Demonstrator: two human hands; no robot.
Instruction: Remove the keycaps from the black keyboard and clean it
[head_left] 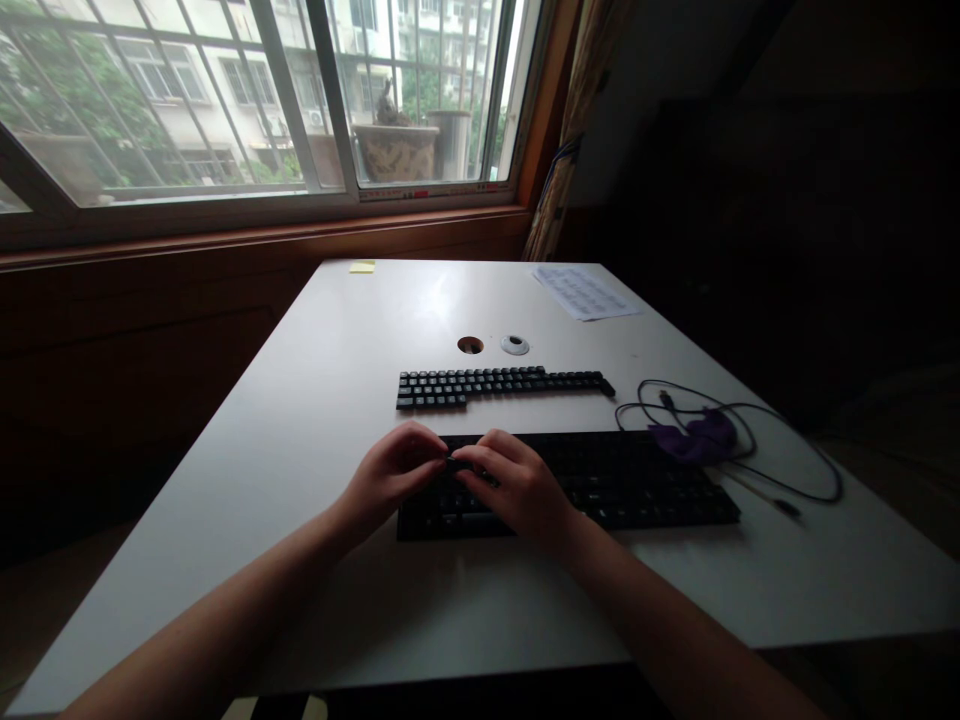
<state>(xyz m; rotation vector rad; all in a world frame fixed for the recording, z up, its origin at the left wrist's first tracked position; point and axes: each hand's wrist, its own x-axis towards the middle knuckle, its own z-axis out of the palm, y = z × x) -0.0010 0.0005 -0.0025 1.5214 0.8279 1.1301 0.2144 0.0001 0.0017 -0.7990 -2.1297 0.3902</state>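
A black keyboard (pixel 637 485) lies across the white table (pixel 315 400) in front of me. My left hand (pixel 394 475) and my right hand (pixel 517 485) meet over its left end, fingertips pinched together on a small dark piece, apparently a keycap (pixel 452 462), too small to be sure. Beyond the keyboard, rows of loose black keycaps (pixel 495 385) are laid out in the shape of a keyboard.
A purple object (pixel 694 437) with a looping black cable (pixel 780 465) lies at the keyboard's right end. A round cable hole (pixel 470 345), its white cap (pixel 514 345), a printed sheet (pixel 585 292) and a yellow sticky note (pixel 362 267) sit farther back. A window runs behind the table.
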